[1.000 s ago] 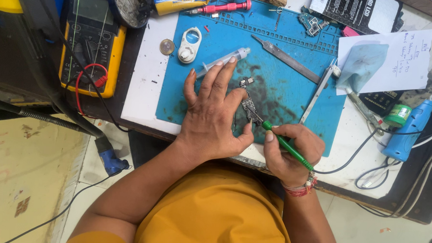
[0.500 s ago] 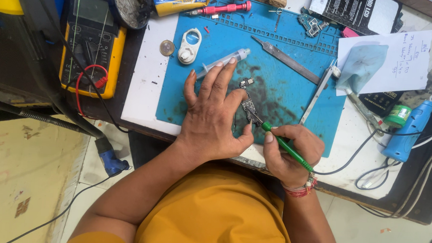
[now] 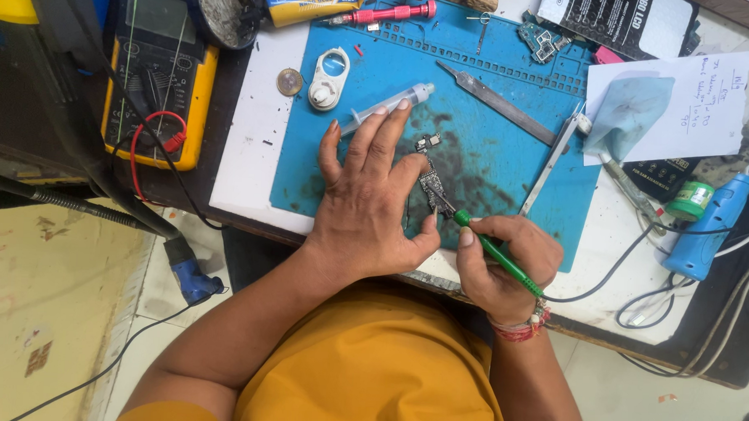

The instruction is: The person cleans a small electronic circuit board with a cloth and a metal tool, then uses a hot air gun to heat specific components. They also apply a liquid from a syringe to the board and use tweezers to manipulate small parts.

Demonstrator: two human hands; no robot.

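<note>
My left hand (image 3: 371, 202) lies flat on the blue work mat (image 3: 495, 148), fingers spread, its thumb and forefinger pressing beside a small dark circuit board (image 3: 434, 186). My right hand (image 3: 503, 262) grips a green-handled tool (image 3: 497, 253) like a pen, its metal tip resting on the board's near end. A second tiny board piece (image 3: 429, 142) lies just beyond the first. A clear syringe (image 3: 392, 104) sits under my left fingertips.
A yellow multimeter (image 3: 155, 66) with red and black leads stands left. On or near the mat lie a metal tweezer (image 3: 495, 102), a red screwdriver (image 3: 389, 15), a white ring tool (image 3: 327, 78), a coin (image 3: 289, 81), a paper note (image 3: 699, 107), a blue corded tool (image 3: 710, 229) and a green pot (image 3: 689, 199).
</note>
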